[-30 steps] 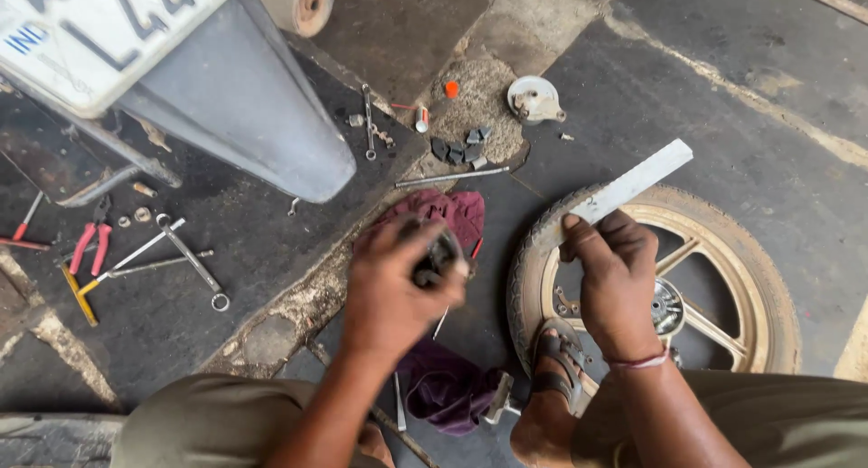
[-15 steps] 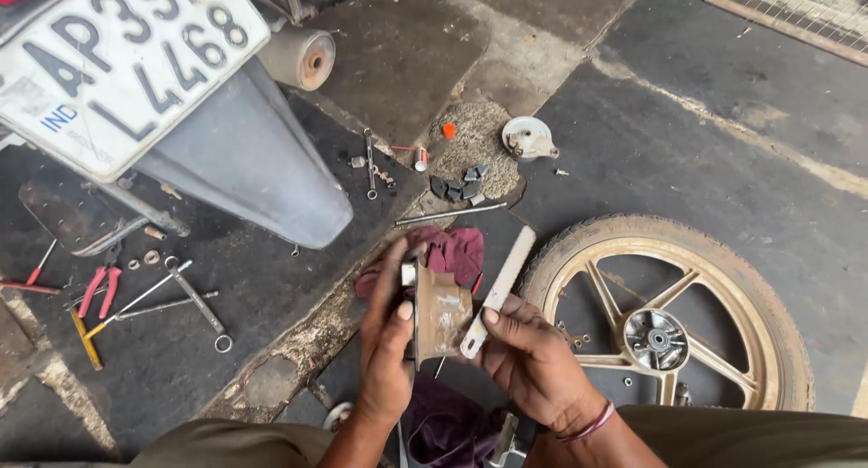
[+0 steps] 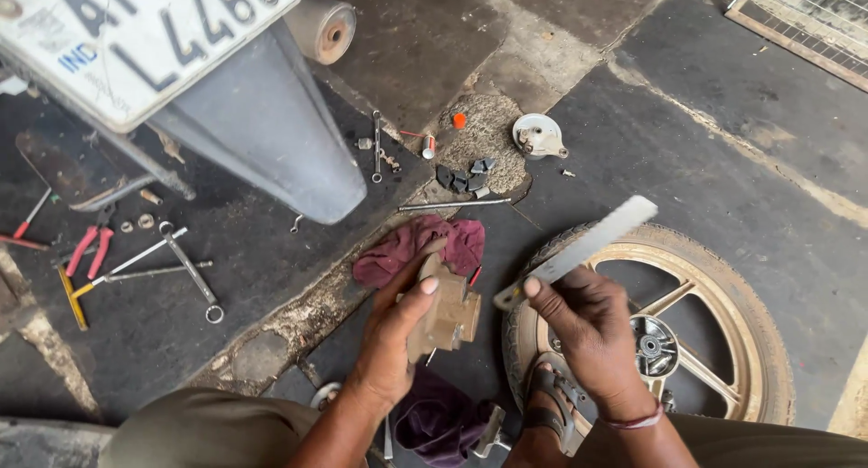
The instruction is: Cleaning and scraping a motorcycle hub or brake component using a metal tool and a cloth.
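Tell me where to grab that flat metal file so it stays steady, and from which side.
Grip the flat metal file at its lower near end, as the right hand does: fingers wrapped from below, thumb on top. The strip runs long and thin, slanting up and away to the right over the wheel, so the near end probably gives most control. The left hand holds the small metal part.

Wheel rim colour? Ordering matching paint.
Gold-tan spokes and rim, black tyre; head view.
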